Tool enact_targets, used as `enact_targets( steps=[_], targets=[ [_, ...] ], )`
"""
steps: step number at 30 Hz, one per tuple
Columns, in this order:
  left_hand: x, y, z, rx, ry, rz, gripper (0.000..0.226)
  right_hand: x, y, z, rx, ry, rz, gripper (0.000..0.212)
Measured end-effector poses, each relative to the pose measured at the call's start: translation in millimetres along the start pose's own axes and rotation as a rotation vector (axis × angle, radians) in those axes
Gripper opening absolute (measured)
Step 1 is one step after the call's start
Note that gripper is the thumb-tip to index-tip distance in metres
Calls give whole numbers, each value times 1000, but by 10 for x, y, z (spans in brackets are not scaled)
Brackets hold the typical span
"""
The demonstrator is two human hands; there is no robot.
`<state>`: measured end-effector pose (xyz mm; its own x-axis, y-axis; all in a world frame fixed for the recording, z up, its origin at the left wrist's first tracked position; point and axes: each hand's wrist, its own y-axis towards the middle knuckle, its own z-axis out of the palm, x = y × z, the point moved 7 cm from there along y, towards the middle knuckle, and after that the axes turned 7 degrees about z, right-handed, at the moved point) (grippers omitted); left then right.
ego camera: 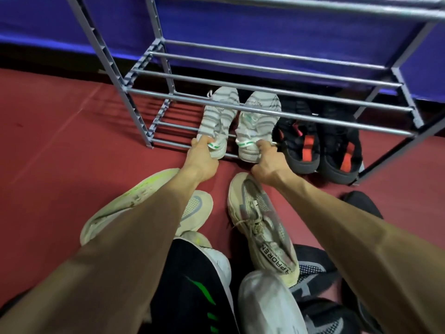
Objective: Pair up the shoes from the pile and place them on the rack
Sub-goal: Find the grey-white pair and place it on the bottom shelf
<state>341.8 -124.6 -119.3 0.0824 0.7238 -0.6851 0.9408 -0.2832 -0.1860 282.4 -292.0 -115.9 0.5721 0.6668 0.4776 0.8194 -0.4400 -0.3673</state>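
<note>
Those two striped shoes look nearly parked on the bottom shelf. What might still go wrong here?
The striped shoes sit on thin bars of the rack; their heels overhang the front bar, so they might tip out once the left hand and right hand release. The right hand is close to the black shoes and might nudge them.

Hands: two, the left hand (201, 160) and right hand (269, 165), each gripping one heel.
White striped shoes (220, 116): two, on the rack's lowest tier, left of centre.
Black shoes with red tabs (320, 138): two, on the same tier, right.
Loose shoes in the near pile (260, 225): at least seven; arms hide part of it.
Rack (265, 90): one, far side.
</note>
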Motion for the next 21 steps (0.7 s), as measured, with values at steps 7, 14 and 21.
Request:
enact_targets(
  steps=[7, 14, 21],
  targets=[
    [44, 67, 29, 68, 49, 14, 69, -139, 225, -72, -4, 137, 81, 49],
    [22, 57, 78, 139, 116, -32, 78, 156, 82, -3, -200, 163, -54, 28],
    [13, 180, 47, 121, 66, -95, 63, 173, 83, -36, -399, 30, -93, 19]
  ],
)
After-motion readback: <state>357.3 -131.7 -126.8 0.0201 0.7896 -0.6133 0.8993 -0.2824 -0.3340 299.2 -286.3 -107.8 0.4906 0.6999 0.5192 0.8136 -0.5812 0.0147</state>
